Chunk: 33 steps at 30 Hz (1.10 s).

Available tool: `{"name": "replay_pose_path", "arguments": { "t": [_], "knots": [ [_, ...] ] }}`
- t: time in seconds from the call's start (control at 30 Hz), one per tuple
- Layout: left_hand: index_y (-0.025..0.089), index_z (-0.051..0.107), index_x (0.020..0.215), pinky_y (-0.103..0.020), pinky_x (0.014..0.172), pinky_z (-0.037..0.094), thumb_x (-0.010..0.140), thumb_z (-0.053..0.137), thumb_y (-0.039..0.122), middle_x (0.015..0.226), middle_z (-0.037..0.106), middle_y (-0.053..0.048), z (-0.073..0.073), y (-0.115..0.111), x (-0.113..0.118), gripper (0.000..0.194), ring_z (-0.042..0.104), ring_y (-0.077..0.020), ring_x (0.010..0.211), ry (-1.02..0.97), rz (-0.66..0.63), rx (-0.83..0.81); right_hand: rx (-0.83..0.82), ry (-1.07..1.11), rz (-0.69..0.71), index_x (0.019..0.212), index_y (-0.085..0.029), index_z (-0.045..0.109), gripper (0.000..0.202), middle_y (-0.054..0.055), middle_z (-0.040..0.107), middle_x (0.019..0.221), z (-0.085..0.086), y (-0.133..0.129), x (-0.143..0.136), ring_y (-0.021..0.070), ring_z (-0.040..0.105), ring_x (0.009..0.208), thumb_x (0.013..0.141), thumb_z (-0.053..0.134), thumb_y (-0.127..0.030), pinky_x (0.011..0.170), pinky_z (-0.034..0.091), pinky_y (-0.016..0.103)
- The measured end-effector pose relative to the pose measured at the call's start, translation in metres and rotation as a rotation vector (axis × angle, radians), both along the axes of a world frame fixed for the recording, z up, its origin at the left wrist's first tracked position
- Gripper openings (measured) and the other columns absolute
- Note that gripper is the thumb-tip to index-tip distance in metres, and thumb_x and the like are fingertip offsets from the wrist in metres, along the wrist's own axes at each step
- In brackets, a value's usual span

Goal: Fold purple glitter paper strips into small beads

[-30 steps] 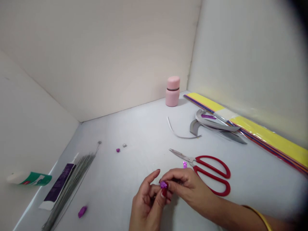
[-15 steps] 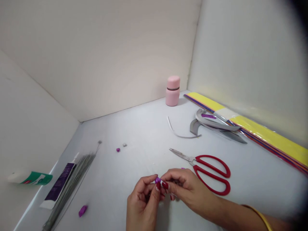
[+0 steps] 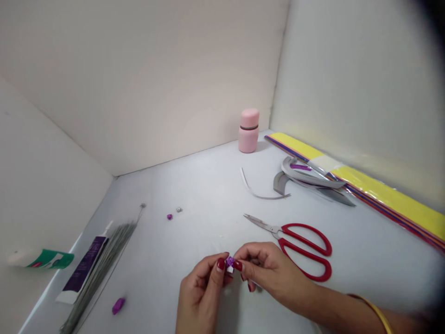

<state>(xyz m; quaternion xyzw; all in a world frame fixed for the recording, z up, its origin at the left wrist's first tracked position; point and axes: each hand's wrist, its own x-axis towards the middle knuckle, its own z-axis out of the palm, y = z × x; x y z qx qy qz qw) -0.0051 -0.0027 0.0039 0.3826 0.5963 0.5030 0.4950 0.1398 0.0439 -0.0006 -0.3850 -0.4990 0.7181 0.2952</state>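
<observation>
Between my two hands, low in the middle of the head view, is a small folded purple paper piece (image 3: pixel 230 261) with a white patch showing below it. My left hand (image 3: pixel 205 287) pinches its left side between thumb and forefinger. From the right, the thumb and forefinger of my right hand (image 3: pixel 262 266) close on the same piece. My fingertips hide part of it. Red-handled scissors (image 3: pixel 302 246) lie just beyond my right hand, blades apart from the hands and pointing left.
Left are a bundle of wires (image 3: pixel 100 273), a purple-labelled tube (image 3: pixel 83 266), a green-and-white tube (image 3: pixel 52 260) and a purple folded piece (image 3: pixel 118 305). Tiny purple (image 3: pixel 169 216) and silver (image 3: pixel 179 209) pieces lie farther back. Grey paper strips (image 3: pixel 306 174), yellow-topped paper pack (image 3: pixel 368 181) and pink flask (image 3: pixel 249 131) stand behind.
My left thumb has shifted up and left, so more of the purple piece and its white patch shows. Both hands still pinch it.
</observation>
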Motion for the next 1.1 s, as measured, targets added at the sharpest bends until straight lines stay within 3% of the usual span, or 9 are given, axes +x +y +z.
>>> {"name": "replay_pose_path", "arguments": {
  "t": [0.17, 0.27, 0.4, 0.57, 0.77, 1.0, 1.1],
  "knots": [
    [0.018, 0.073, 0.076, -0.018, 0.059, 0.046, 0.070, 0.067, 0.033, 0.068, 0.071, -0.002, -0.001, 0.004, -0.006, 0.016, 0.061, -0.0143, 0.064, 0.116, -0.097, -0.010, 0.002, -0.016, 0.019, 0.068, -0.013, 0.061, 0.026, -0.003, 0.051, 0.057, -0.001, -0.001, 0.000, 0.0066, 0.044, 0.047, 0.072, 0.064, -0.038, 0.046, 0.035, 0.019],
    [0.019, 0.070, 0.073, -0.020, 0.059, 0.047, 0.074, 0.064, 0.031, 0.068, 0.071, -0.003, -0.006, 0.002, -0.006, 0.014, 0.062, -0.0153, 0.063, 0.226, -0.073, 0.047, -0.036, -0.061, 0.023, 0.070, -0.013, 0.061, 0.024, -0.003, 0.054, 0.059, -0.004, -0.001, -0.001, 0.0064, 0.046, 0.046, 0.073, 0.063, -0.037, 0.045, 0.034, 0.019],
    [0.021, 0.069, 0.073, -0.021, 0.058, 0.047, 0.074, 0.062, 0.019, 0.068, 0.071, -0.002, -0.008, -0.002, -0.003, 0.007, 0.064, -0.0156, 0.060, 0.470, 0.002, 0.266, -0.061, -0.103, 0.022, 0.070, -0.014, 0.060, 0.019, -0.004, 0.053, 0.057, -0.005, -0.002, -0.002, 0.0057, 0.046, 0.043, 0.074, 0.060, -0.032, 0.043, 0.033, 0.018],
    [0.024, 0.071, 0.076, -0.026, 0.065, 0.048, 0.069, 0.061, 0.005, 0.071, 0.073, -0.003, -0.013, -0.004, 0.003, 0.022, 0.066, -0.0190, 0.063, 0.701, 0.101, 0.535, -0.056, -0.103, 0.002, 0.067, -0.015, 0.060, 0.015, -0.004, 0.052, 0.056, -0.001, -0.003, -0.003, 0.0060, 0.044, 0.043, 0.072, 0.060, -0.029, 0.043, 0.034, 0.018],
    [0.024, 0.074, 0.087, -0.026, 0.074, 0.050, 0.066, 0.061, 0.000, 0.084, 0.075, -0.006, -0.019, -0.005, 0.006, 0.034, 0.068, -0.0207, 0.075, 0.643, 0.103, 0.603, -0.057, -0.053, -0.012, 0.071, -0.015, 0.064, 0.020, -0.003, 0.053, 0.058, 0.002, -0.002, -0.003, 0.0058, 0.043, 0.043, 0.070, 0.063, -0.034, 0.042, 0.034, 0.018],
    [0.023, 0.073, 0.089, -0.027, 0.074, 0.050, 0.075, 0.059, 0.014, 0.091, 0.073, -0.007, -0.016, -0.004, 0.002, 0.022, 0.067, -0.0214, 0.082, 0.456, -0.030, 0.389, -0.032, -0.051, -0.015, 0.070, -0.013, 0.064, 0.030, -0.002, 0.054, 0.058, -0.001, -0.001, -0.001, 0.0056, 0.043, 0.042, 0.072, 0.063, -0.043, 0.043, 0.032, 0.019],
    [0.023, 0.073, 0.089, -0.027, 0.076, 0.049, 0.076, 0.058, 0.016, 0.091, 0.073, -0.007, -0.015, -0.005, 0.001, 0.021, 0.066, -0.0212, 0.084, 0.434, -0.042, 0.379, -0.042, -0.038, -0.003, 0.071, -0.013, 0.063, 0.031, -0.002, 0.055, 0.061, -0.003, 0.000, 0.000, 0.0057, 0.044, 0.043, 0.072, 0.062, -0.044, 0.043, 0.032, 0.019]
  ]
}}
